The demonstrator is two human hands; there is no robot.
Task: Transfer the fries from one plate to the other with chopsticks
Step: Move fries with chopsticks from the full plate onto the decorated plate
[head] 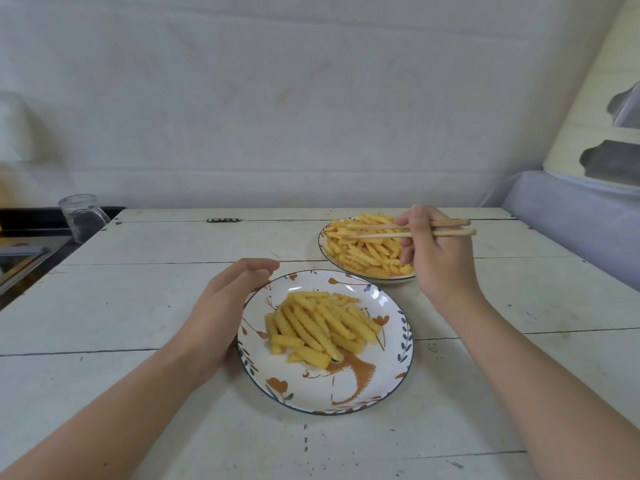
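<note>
The fries sit in two heaps: a larger pile (369, 249) fills the far plate (323, 249), and a smaller pile (317, 323) lies on the upper middle of the near plate (346, 386), a white dish with orange flowers and a dark rim. The right hand (436, 258) hangs over the far plate's right side, its fingers curled round a pair of wooden chopsticks (384, 230) held almost level, tips pointing left above the larger pile; whether they pinch a fry cannot be told. The left hand (225, 306) lies on its edge against the near plate's left rim, fingers relaxed and lightly bent, gripping nothing. Both plates stand close together on a worn white plank table (138, 306). A clear glass cup (81, 216) stands beyond the table's far left corner.
</note>
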